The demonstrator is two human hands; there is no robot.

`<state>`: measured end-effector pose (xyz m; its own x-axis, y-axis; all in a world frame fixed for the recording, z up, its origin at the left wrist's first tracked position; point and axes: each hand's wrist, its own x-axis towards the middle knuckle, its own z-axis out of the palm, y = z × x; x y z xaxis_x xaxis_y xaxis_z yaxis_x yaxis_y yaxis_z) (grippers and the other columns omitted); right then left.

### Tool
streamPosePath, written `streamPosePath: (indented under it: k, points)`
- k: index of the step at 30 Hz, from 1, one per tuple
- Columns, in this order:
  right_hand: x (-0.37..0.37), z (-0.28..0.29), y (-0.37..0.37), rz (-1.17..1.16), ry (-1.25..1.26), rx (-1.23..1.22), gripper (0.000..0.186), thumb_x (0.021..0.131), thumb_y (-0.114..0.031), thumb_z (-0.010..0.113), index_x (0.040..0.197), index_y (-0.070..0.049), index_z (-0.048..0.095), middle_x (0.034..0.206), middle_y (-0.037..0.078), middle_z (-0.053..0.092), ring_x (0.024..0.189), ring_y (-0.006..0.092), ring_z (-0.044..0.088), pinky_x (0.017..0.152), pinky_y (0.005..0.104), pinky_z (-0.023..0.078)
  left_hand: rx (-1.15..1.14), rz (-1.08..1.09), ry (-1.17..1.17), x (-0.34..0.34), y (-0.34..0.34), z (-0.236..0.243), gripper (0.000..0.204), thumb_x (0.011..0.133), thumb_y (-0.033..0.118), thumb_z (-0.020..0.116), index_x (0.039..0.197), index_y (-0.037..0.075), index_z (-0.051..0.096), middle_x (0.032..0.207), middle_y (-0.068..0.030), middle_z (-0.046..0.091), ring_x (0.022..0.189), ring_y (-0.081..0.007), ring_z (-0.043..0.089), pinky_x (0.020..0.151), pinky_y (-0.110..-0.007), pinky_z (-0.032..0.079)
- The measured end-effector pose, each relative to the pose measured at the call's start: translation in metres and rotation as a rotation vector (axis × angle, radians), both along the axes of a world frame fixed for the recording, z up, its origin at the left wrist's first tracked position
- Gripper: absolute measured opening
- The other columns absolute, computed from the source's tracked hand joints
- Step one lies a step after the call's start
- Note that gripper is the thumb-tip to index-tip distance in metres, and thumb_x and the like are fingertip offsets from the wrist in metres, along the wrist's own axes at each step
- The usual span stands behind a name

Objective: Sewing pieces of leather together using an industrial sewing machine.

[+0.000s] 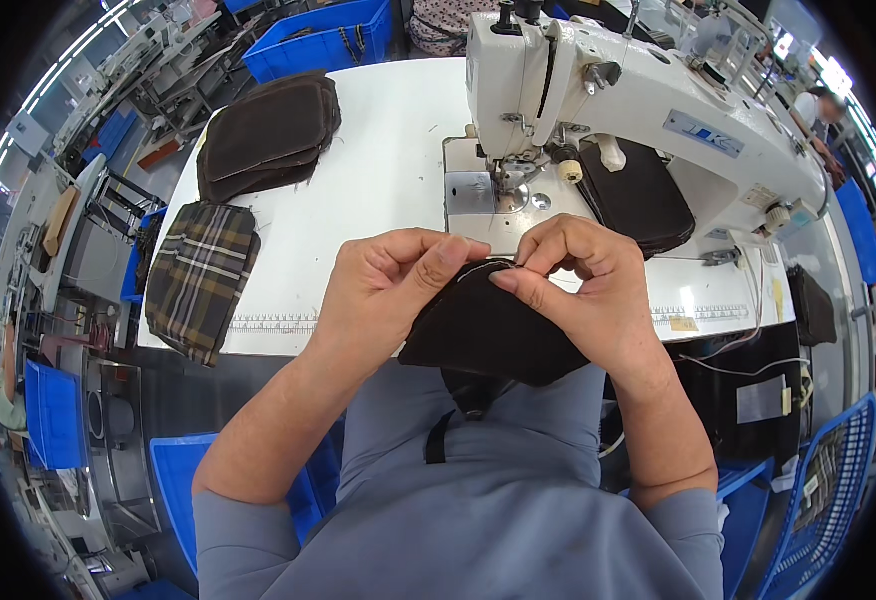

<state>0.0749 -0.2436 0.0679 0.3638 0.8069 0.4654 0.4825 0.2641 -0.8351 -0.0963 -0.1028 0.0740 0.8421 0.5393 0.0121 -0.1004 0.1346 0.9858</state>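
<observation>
Both my hands pinch the top edge of a dark brown fabric panel (503, 325), which hangs over the table's front edge above my lap. My left hand (393, 285) grips the edge between thumb and fingers at its left part. Close beside it, my right hand (588, 280) pinches the same edge a little further right. The layers at that edge look slightly parted. Just beyond my hands stands a white sewing machine (648, 95), its needle and presser foot (513, 175) over a metal plate.
Stacked dark brown panels (268, 130) lie at the table's far left, with plaid fabric pieces (203, 275) nearer me. Another dark stack (638, 195) rests under the machine arm. A blue bin (318, 40) stands behind the table, and a blue basket (823, 490) at lower right.
</observation>
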Motion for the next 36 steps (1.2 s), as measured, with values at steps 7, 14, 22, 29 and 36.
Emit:
streamPosePath:
  k: [7,14,22,29,36]
  points:
    - [-0.003,0.000,0.001,0.015,0.124,-0.007,0.020,0.086,-0.004,0.084,0.083,0.000,0.066,0.085,0.006,0.071,0.077,0.0105,0.065,0.073,0.0265,0.054,0.284,0.094,0.010,-0.002,-0.009,-0.015,0.024,0.096,0.013,0.081,0.115,-0.002,0.078,0.097,-0.0068,0.080,0.088,-0.0077,0.070,0.081,-0.023,0.055]
    - [0.000,-0.004,0.003,0.042,0.148,0.006,0.020,0.087,-0.004,0.084,0.083,0.001,0.065,0.087,0.006,0.071,0.077,0.0093,0.063,0.073,0.0261,0.053,0.198,0.074,0.025,-0.001,-0.008,-0.014,0.025,0.098,0.011,0.078,0.118,-0.004,0.076,0.103,-0.0087,0.079,0.092,-0.0090,0.070,0.084,-0.022,0.055]
    - [-0.001,-0.004,0.004,0.042,0.181,-0.035,0.020,0.089,-0.006,0.084,0.084,0.000,0.066,0.085,0.005,0.071,0.078,0.0084,0.063,0.074,0.0257,0.053,0.222,0.146,0.002,0.002,-0.005,-0.017,0.020,0.095,0.013,0.082,0.107,-0.001,0.079,0.088,-0.0061,0.080,0.080,-0.0060,0.069,0.073,-0.022,0.054]
    - [-0.002,-0.003,0.004,0.068,0.216,-0.034,0.019,0.091,-0.007,0.082,0.085,0.000,0.065,0.088,0.005,0.072,0.081,0.0084,0.063,0.078,0.0259,0.054,0.224,0.135,0.023,0.002,-0.001,-0.014,0.019,0.093,0.015,0.084,0.102,-0.001,0.080,0.086,-0.0058,0.079,0.079,-0.0063,0.070,0.074,-0.023,0.055]
    - [-0.001,-0.005,0.005,0.083,0.254,-0.041,0.020,0.092,-0.008,0.081,0.086,0.000,0.064,0.091,0.005,0.072,0.083,0.0083,0.063,0.080,0.0261,0.054,0.284,0.152,0.042,0.002,0.003,-0.014,0.018,0.091,0.016,0.086,0.099,0.001,0.080,0.085,-0.0049,0.079,0.079,-0.0071,0.070,0.074,-0.024,0.055]
